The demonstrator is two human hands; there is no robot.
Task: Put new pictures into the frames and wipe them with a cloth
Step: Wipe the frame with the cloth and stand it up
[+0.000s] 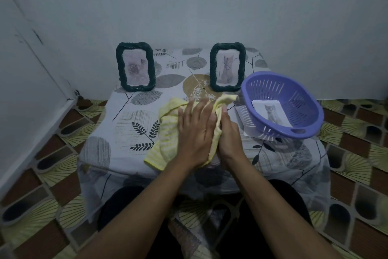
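A yellow cloth [168, 130] lies bunched in the middle of the low table. My left hand [195, 130] presses flat on it with straight fingers. My right hand [228, 133] grips the cloth's right edge, fingers curled around the fold. Whatever lies under the cloth is hidden. Two dark braided frames stand upright at the back: the left frame [136, 67] shows a rose picture, the right frame [227, 67] a cat picture. A loose cat picture [271, 113] lies inside the purple basket [282, 103].
The table wears a leaf-patterned cover [126, 124] and stands against a pale wall. The purple basket sits tilted at the table's right side, close to my right hand. Patterned floor [42, 174] surrounds the table. My knees are below its front edge.
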